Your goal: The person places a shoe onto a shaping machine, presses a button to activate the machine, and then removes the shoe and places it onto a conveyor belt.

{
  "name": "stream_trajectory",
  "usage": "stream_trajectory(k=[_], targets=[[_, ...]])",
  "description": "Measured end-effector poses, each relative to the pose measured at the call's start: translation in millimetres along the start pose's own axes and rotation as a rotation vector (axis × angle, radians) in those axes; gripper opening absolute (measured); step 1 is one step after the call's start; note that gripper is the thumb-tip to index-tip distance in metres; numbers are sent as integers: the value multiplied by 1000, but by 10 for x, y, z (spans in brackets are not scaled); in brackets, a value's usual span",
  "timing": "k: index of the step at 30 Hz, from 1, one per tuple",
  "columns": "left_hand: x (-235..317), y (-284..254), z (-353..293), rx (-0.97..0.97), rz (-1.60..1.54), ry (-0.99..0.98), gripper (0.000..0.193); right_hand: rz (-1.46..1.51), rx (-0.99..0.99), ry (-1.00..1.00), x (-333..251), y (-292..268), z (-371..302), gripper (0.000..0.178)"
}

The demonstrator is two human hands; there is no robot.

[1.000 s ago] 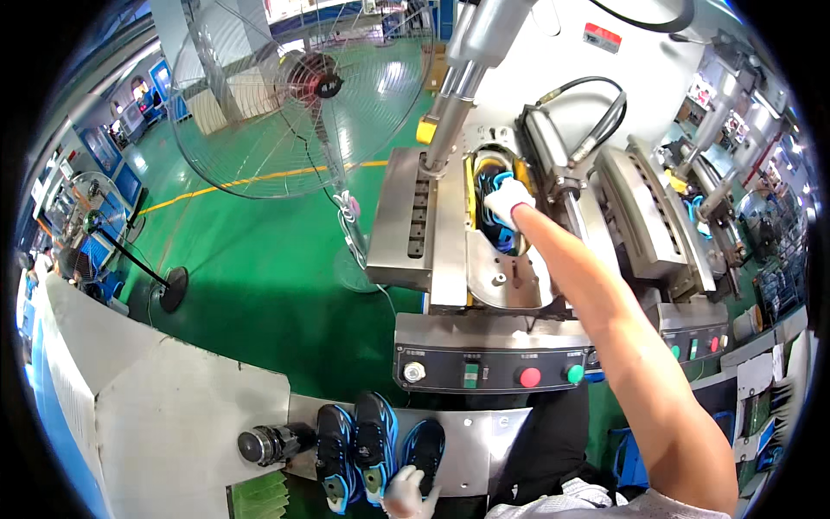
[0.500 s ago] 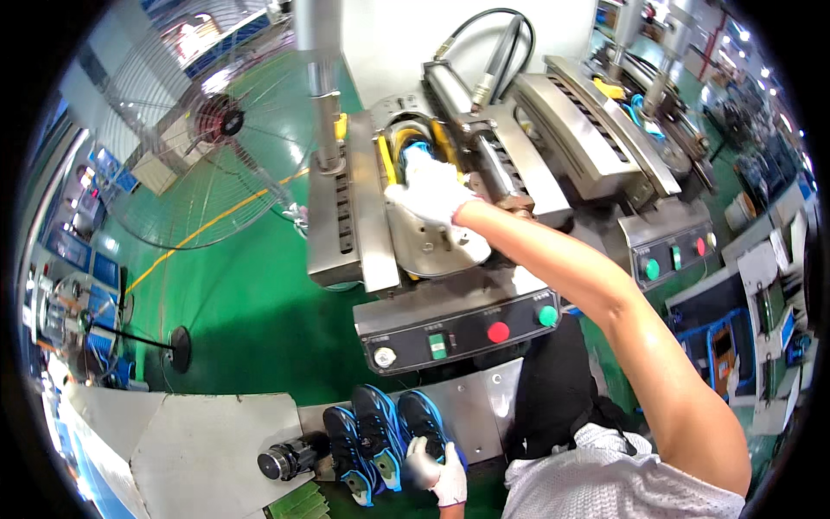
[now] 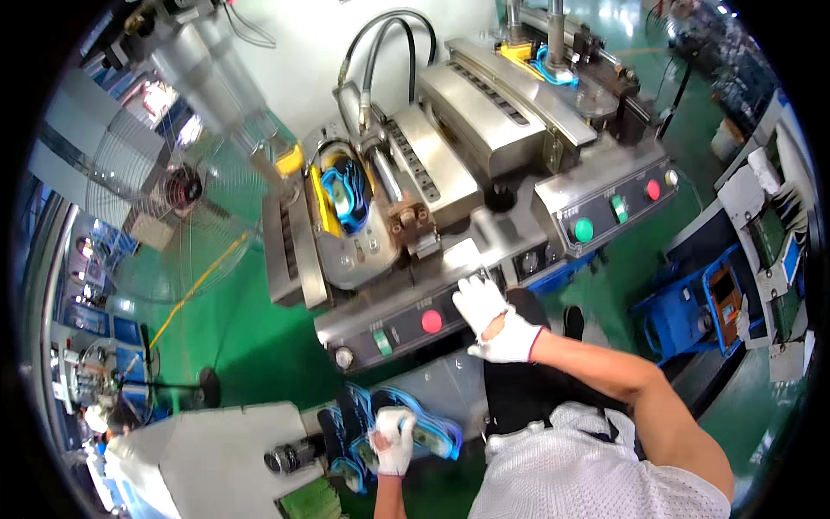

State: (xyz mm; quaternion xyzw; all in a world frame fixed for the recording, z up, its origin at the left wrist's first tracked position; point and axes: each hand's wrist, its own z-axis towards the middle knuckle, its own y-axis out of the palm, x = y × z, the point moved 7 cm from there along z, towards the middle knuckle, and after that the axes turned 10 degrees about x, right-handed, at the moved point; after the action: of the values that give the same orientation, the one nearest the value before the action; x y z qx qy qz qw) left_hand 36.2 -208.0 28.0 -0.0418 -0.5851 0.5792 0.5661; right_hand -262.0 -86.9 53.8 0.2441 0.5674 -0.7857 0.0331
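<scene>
My right hand (image 3: 491, 322), in a white glove, lies with fingers stretched out on the right end of the near control panel (image 3: 402, 333), covering the spot where a green button showed earlier. My left hand (image 3: 393, 439), also white-gloved, is curled over the black-and-blue shoes at the bottom. It appears to grip a shoe (image 3: 424, 419) whose blue sole side faces right. More shoes (image 3: 341, 432) stand beside it on the left. In the press ahead, a blue-and-black shoe (image 3: 348, 195) sits between yellow pads (image 3: 325, 208), with no hand on it.
A second press (image 3: 484, 108) with its own button panel (image 3: 605, 208) stands to the right. A metal column (image 3: 212, 86) rises at the upper left, near a caged fan (image 3: 181, 186). A pale table (image 3: 216, 441) lies at the lower left. A blue cart (image 3: 692, 303) is at far right.
My right hand has left the shoe in the press and come down to the panel's right end. My left hand has shifted left over the shoes, one of which has turned. The view has swung right.
</scene>
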Motion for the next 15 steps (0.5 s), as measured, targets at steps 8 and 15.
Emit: stream_trajectory(k=[8, 15], targets=[[1799, 422, 628, 82, -114, 116, 8, 608, -166, 23, -131, -261, -1761, 115], [3463, 1544, 726, -261, -310, 515, 12, 554, 494, 359, 312, -848, -2684, 115]])
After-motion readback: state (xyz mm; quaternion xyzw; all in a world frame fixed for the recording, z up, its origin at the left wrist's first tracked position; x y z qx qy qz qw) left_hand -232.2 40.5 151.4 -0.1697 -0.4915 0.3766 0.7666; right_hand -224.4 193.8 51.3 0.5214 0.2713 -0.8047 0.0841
